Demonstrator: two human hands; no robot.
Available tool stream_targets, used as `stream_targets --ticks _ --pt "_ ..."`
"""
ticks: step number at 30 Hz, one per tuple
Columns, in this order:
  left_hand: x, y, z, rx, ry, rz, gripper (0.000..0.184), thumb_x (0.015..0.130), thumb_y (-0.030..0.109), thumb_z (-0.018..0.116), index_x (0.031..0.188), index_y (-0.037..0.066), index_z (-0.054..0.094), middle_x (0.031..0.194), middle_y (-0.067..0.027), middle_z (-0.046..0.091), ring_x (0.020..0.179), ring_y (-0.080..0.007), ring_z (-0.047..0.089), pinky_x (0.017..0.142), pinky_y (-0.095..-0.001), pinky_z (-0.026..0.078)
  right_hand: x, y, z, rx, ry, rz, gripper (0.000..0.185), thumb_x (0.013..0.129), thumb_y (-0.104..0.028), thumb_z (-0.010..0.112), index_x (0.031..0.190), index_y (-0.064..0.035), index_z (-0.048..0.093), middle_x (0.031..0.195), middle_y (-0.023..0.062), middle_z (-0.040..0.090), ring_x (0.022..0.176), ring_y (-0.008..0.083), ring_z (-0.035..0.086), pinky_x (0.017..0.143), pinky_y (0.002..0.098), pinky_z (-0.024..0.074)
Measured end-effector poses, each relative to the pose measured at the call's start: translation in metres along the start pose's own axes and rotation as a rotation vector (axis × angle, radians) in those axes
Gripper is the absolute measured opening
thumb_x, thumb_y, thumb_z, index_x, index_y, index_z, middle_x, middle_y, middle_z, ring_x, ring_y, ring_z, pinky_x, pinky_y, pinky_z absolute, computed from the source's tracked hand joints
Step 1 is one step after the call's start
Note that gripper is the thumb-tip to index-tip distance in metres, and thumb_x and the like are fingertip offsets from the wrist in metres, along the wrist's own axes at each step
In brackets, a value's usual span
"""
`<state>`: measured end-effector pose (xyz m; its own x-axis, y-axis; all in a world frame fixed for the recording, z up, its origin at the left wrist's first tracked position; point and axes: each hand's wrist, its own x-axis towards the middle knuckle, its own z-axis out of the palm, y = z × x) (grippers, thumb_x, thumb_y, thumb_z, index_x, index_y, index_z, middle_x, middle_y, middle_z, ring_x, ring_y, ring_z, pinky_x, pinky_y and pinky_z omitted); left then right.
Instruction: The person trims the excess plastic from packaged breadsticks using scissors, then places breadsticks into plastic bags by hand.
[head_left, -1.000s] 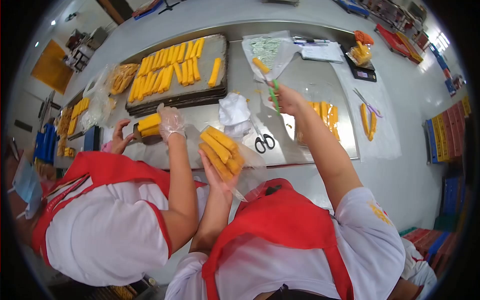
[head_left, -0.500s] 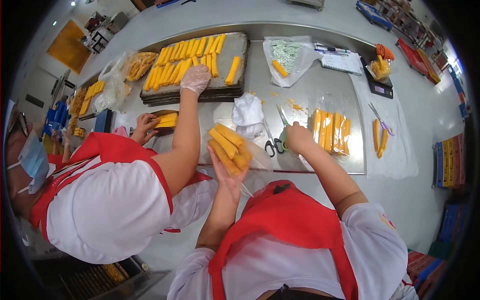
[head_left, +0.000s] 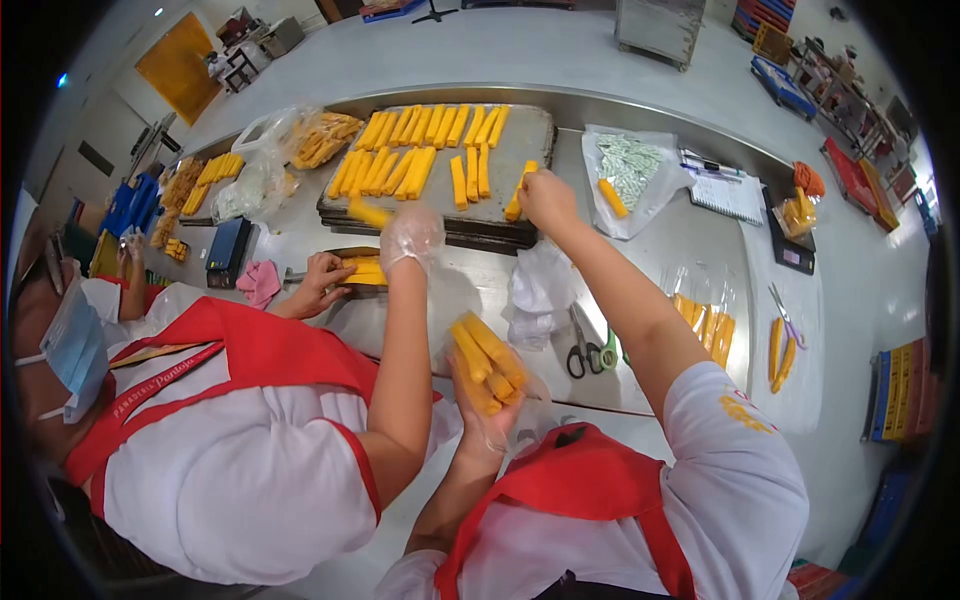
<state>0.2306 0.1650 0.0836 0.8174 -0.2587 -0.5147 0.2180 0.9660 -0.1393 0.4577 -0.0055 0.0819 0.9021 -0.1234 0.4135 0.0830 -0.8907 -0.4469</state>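
Observation:
My left hand is closed around a clear plastic bag with several yellow bread sticks in it, held in front of the table's near edge. At the right end of the baking tray, my right hand grips a single yellow bread stick; its fingertips are partly hidden. More bread sticks lie in two rows on that tray. Below my right forearm, green-handled scissors and black-handled scissors rest beside a crumpled white cloth or plastic.
At left, a co-worker's gloved hand carries a bread stick above a holder of sticks. Filled clear bags lie at right, near purple-handled scissors. A bag of printed packets, notebook and scale stand behind.
My right hand has left the green-handled scissors and reached the tray's rightmost bread stick. The co-worker's gloved hand has drawn back from the tray with a stick. The view has shifted.

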Motion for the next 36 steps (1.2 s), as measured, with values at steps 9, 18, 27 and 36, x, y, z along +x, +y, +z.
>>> stream_targets --ticks 9,18,27,36 --pt "0.02 0.015 -0.006 0.089 -0.039 -0.066 0.042 0.07 0.038 0.064 0.103 0.013 0.055 0.099 -0.0045 0.055 0.093 -0.0229 0.052 0.079 -0.0354 0.045 0.035 -0.038 0.042 -0.225 -0.233 -0.007 0.035 0.069 -0.04 0.059 0.08 -0.0072 0.064 0.085 0.0132 0.059 0.08 0.0284 0.057 0.07 0.0392 0.0442" --pt "0.017 0.004 0.028 0.019 -0.036 0.022 0.032 0.076 0.028 0.054 0.102 0.009 0.056 0.1 -0.0068 0.057 0.094 -0.0247 0.052 0.082 -0.0405 0.044 0.009 -0.007 -0.084 0.17 -0.061 -0.016 0.026 0.071 -0.021 0.056 0.09 -0.0062 0.063 0.084 0.013 0.061 0.076 0.0285 0.058 0.067 0.0346 0.0459" --pt "0.036 -0.004 0.052 0.108 -0.318 0.163 0.034 0.079 0.039 0.052 0.103 0.014 0.054 0.098 -0.0003 0.058 0.09 -0.0178 0.056 0.078 -0.0354 0.046 -0.152 -0.046 -0.31 0.631 0.019 -0.387 0.026 0.059 0.0 0.06 0.085 0.0017 0.061 0.078 0.0087 0.057 0.066 0.0171 0.05 0.063 0.0286 0.0398" --pt "0.046 -0.027 0.05 0.265 -0.625 0.016 0.04 0.08 0.044 0.047 0.105 0.014 0.051 0.099 -0.0021 0.056 0.092 -0.02 0.053 0.079 -0.0397 0.045 -0.189 -0.062 -0.283 0.358 0.018 -0.59 0.031 0.063 -0.001 0.062 0.093 -0.0023 0.055 0.081 0.0091 0.053 0.07 0.0247 0.053 0.061 0.0334 0.04"
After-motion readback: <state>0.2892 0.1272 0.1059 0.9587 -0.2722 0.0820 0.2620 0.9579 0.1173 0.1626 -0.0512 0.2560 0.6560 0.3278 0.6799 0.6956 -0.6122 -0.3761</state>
